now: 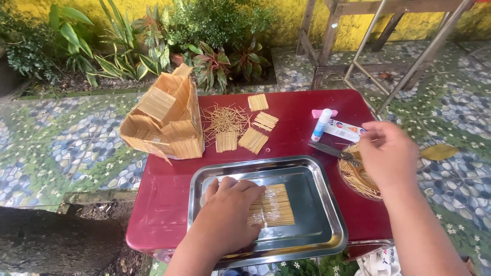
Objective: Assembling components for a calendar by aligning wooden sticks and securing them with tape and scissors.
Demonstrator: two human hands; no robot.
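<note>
My left hand [229,209] presses flat on a mat of glued wooden sticks [274,205] lying in a steel tray [317,176] on the red table [163,191]. My right hand [387,153] hovers over a round basket of loose sticks [356,179] at the table's right edge, fingers bent; whether it grips a stick is hidden. Dark scissors [330,150] lie across the basket's rim.
A stick-built model house [166,118] stands at the table's back left. Beside it lie loose sticks [225,120] and several small stick panels [253,139]. A glue bottle [321,125], a tube box [345,130] and a pink eraser-like block [324,113] sit at the back right. Plants and a wooden frame stand behind.
</note>
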